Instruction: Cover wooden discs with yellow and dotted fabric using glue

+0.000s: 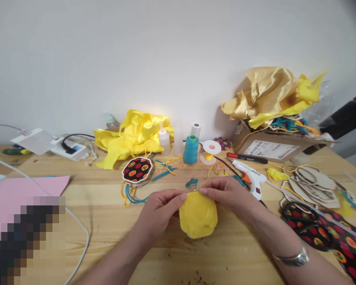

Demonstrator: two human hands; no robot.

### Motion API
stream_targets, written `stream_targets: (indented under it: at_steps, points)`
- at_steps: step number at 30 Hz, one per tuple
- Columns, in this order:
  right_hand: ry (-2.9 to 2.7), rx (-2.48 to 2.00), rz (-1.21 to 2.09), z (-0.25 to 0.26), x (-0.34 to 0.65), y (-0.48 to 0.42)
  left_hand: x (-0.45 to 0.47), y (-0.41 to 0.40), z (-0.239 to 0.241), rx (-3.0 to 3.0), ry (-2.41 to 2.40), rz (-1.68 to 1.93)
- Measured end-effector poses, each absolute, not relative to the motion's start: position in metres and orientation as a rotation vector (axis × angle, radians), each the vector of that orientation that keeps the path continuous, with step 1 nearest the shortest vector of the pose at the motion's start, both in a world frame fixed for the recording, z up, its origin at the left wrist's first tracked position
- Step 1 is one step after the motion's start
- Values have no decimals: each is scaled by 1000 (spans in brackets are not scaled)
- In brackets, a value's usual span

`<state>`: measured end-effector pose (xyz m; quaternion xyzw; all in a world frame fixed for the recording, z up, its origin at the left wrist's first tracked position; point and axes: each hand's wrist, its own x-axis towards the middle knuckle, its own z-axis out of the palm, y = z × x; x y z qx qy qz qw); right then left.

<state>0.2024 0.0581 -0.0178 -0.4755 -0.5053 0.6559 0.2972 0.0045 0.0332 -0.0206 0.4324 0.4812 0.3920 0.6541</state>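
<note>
Yellow fabric disc [198, 215], soft, pinched by left hand [160, 209] and right hand [225, 194].

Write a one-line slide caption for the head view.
Left hand and right hand pinch a round yellow fabric piece on a wooden table.

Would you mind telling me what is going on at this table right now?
A person pinches the top edge of a round yellow fabric piece between the left hand and the right hand, over the wooden table. Beyond it lie a glue gun, a teal thread spool and a stack of patterned discs.
</note>
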Motion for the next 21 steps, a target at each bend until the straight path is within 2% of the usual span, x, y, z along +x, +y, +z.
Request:
stream_targets:
  at_steps: [15,21]
  points:
    - [-1182,-1324,1707,-21,201,61,4,33,-27,824,979,879]
    - [-1103,-1307,1702,-25,201,63,6,33,-22,880,1097,795]
